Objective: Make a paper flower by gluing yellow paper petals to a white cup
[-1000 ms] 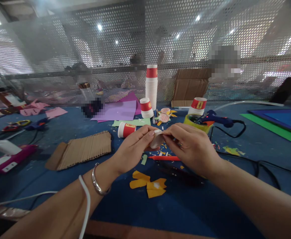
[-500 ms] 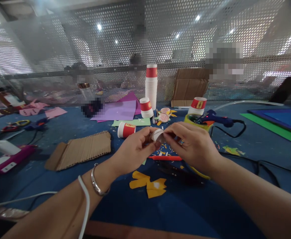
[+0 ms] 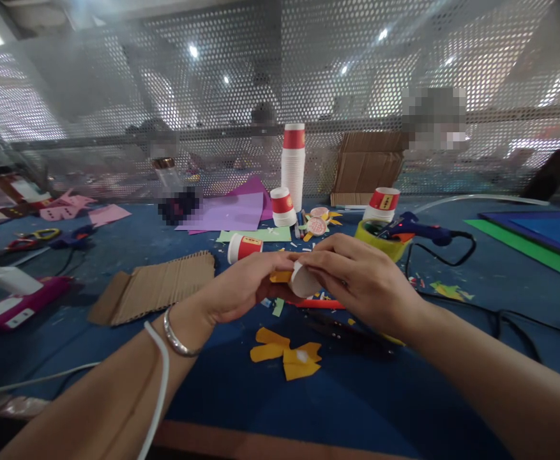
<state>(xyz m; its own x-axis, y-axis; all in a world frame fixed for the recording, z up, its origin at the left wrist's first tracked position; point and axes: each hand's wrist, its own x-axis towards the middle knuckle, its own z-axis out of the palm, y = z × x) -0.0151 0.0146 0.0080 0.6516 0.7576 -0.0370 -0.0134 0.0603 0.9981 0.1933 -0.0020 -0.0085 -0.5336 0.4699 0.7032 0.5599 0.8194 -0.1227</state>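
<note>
Between my hands, above the table, is a small white round paper piece (image 3: pixel 304 282). My left hand (image 3: pixel 241 285) is closed on its left side, some of its fingers hidden behind the piece. A yellow-orange paper strip (image 3: pixel 280 276) shows at the left fingers, beside the white piece; whether the two are joined I cannot tell. My right hand (image 3: pixel 373 279) pinches the white piece's upper right edge. Below lie yellow-orange paper cutouts (image 3: pixel 289 354), one with a white spot. A red pen-like stick (image 3: pixel 325 304) and a dark tool (image 3: pixel 351 333) lie under the right hand.
A paper cup (image 3: pixel 246 248) lies on its side behind my left hand. Farther back rises a cup stack (image 3: pixel 292 169). A blue glue gun (image 3: pixel 418 228) rests at a yellow tape roll (image 3: pixel 373 236). Corrugated cardboard (image 3: pixel 165 284) lies left; a black cord (image 3: pixel 500 312) runs right.
The white piece has turned so its flat round face shows, and the yellow-orange strip has come into view at my left fingers. My left wrist has shifted slightly left.
</note>
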